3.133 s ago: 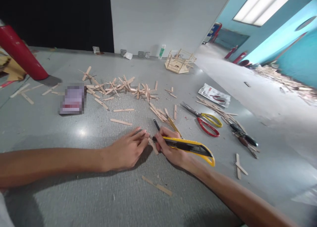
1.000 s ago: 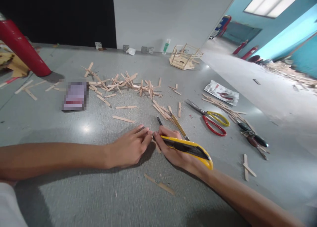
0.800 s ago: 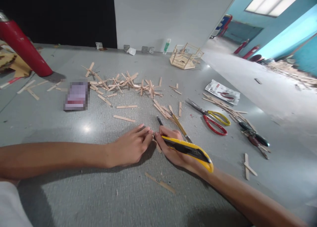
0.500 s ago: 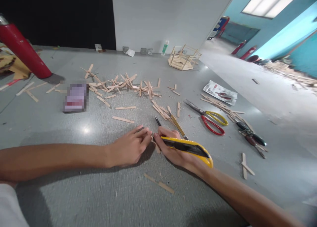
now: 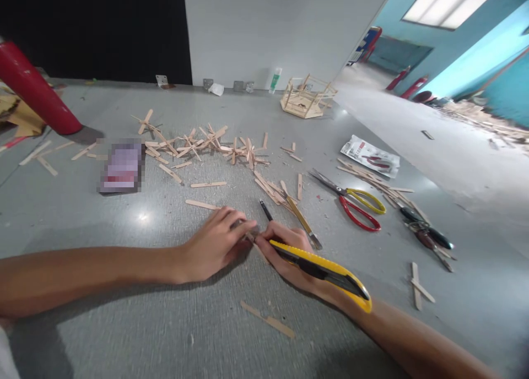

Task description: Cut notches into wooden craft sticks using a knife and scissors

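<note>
My right hand [image 5: 287, 252] is closed round a yellow box cutter [image 5: 326, 271], whose handle slants back over the wrist. Its blade end is hidden by the fingers. Opposite it, my left hand [image 5: 217, 241] pinches a wooden craft stick [image 5: 261, 253] against the grey table, and the fingertips of both hands nearly meet over it. Just beyond my right hand lie a black pen [image 5: 265, 209] and a narrow tool with a metal end [image 5: 303, 219]. A notched craft stick [image 5: 268, 319] lies on the near side of my hands.
Scissors [image 5: 347, 194] with red and yellow handles lie right of a craft-stick pile [image 5: 206, 142]. Pliers [image 5: 425, 230] and a silver packet [image 5: 371, 156] are farther right. A hexagonal stick frame [image 5: 306, 98], a glue tube [image 5: 275, 80] and a red cylinder [image 5: 39, 87] stand behind.
The box cutter's handle has swung lower, toward my forearm. My left fingers have shifted on the craft stick, with the index finger reaching closer to my right hand. The view has moved slightly.
</note>
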Motion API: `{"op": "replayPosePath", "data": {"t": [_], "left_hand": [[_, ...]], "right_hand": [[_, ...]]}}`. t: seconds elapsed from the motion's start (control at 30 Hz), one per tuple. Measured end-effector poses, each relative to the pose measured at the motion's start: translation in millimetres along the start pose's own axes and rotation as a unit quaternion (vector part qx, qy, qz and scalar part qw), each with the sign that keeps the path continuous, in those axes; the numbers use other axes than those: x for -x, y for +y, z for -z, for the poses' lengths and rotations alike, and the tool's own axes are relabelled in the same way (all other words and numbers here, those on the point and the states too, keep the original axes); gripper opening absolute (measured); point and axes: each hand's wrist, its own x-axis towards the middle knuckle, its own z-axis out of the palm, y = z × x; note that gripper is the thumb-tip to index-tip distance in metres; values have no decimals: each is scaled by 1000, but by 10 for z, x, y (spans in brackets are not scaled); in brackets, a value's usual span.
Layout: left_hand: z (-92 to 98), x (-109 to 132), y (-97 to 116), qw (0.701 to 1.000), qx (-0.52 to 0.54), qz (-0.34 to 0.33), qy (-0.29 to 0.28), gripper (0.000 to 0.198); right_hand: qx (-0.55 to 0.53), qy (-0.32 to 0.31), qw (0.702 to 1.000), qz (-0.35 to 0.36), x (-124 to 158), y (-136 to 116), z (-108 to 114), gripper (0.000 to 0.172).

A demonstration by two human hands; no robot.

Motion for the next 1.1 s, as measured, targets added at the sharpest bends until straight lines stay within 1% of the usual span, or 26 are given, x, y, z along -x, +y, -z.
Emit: {"op": "replayPosePath", "data": {"t": [0.1,0.23,0.3,0.37,0.4,0.43,0.47,0.5,0.53,0.57,0.63,0.73,0.9,1.03,1.1], "left_hand": [[1,-22,-17,997,63,40,-21,11],[11,-39,-25,991,108,78,-20,15],[73,-67,6,987,126,101,-16,17],[195,-114,82,975,170,137,-26,20],[273,-141,138,967,201,154,-40,20],[356,-167,202,928,300,208,-75,21],[439,-191,273,884,384,248,-98,23],[515,-208,344,848,443,267,-116,26],[581,-220,412,825,479,275,-121,31],[632,-224,473,813,496,277,-127,35],[692,-219,566,805,509,275,-133,40],[711,-202,646,801,514,274,-135,43],[709,-203,697,791,524,279,-148,40],[700,-188,694,790,527,277,-147,38],[692,-176,687,784,535,279,-149,38]], "right_hand": [[-13,20,1000,-1,28,19,4,23],[-41,72,997,-1,82,79,0,18],[-67,103,992,-7,104,115,-1,24],[-110,125,986,-25,119,121,7,35],[-140,127,981,-38,126,103,15,39],[-175,124,976,-49,136,71,27,40],[-209,117,969,-57,150,24,42,41],[-239,108,963,-60,169,-34,59,40],[-262,98,958,-59,194,-100,77,37],[-276,95,955,-55,224,-167,94,32],[-279,94,954,-47,289,-290,124,24],[-264,98,958,-44,371,-402,156,27],[-237,86,967,-34,418,-411,191,28],[-232,88,968,-35,420,-402,197,28],[-230,89,968,-35,418,-413,198,29]]}}
